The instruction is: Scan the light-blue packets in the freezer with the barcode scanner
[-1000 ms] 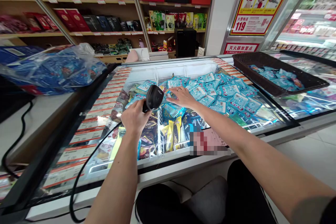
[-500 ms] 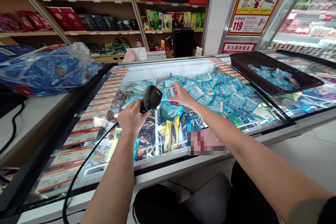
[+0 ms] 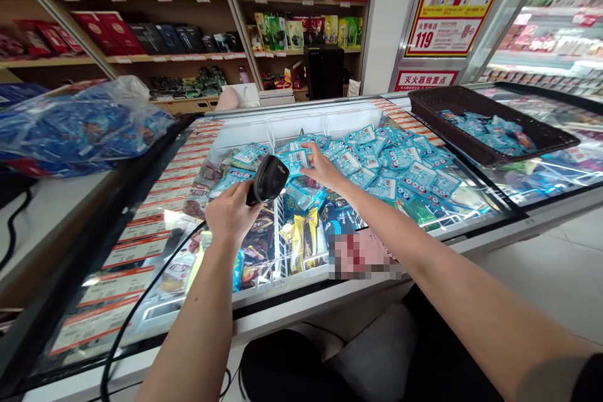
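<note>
My left hand (image 3: 229, 212) is wrapped round the handle of a black barcode scanner (image 3: 269, 179), whose head points right over the glass-topped freezer. A cable runs from it down to the left. My right hand (image 3: 324, 168) grips the right edge of a blue packet (image 3: 296, 162), thumb below and fingers above, with the packet's white barcode label facing up. The scanner's head is just left of this packet. More blue packets (image 3: 396, 158) lie spread in a loose pile to the right, some overlapping, with barcode labels on several.
A dark brown tray (image 3: 494, 154) holding blue packets sits at the right on the freezer (image 3: 339, 301). A clear plastic bag (image 3: 85, 122) of blue packets rests on the left counter. Yellow ice cream wrappers (image 3: 304, 242) show inside the freezer. Stocked shelves (image 3: 160, 58) stand behind.
My right hand has closed onto the edge of the barcode-bearing packet. The scanner stays close to it in my left hand. The whole view has shifted slightly.
</note>
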Tool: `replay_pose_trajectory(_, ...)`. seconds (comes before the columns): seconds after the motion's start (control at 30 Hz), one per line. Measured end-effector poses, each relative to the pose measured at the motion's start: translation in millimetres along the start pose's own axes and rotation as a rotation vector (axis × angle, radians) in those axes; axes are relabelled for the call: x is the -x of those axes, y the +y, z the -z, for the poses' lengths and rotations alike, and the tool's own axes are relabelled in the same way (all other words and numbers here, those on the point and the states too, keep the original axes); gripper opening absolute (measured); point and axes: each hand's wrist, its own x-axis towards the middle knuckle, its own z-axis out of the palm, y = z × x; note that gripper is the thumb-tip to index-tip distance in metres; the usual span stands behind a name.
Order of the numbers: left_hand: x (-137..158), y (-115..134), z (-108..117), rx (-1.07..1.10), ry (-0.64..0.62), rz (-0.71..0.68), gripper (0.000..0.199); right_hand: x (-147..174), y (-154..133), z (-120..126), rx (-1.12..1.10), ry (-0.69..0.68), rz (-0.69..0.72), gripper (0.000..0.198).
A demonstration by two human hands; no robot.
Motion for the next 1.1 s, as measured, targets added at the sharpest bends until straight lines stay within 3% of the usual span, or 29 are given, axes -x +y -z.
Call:
replay_pose_trajectory(0.2,0.6,-0.5,-2.7,0.012,0.0,-0.004,0.038,-1.8,6.3,-3.9,-0.15,-0.032,-0.028,0.061)
replay_pose_trajectory(0.67,1.2,0.2,-0.9,0.03,-0.011,-0.044,0.037,-2.7,8.7,-6.7,-0.126,-0.017,-0.014,0.054)
replay_pose_trajectory(1.1,2.6,6.1,0.8,0.035,-0.008,-0.109,0.038,-7.8,20.2,-18.9,-0.183,0.079,0.072,0.051)
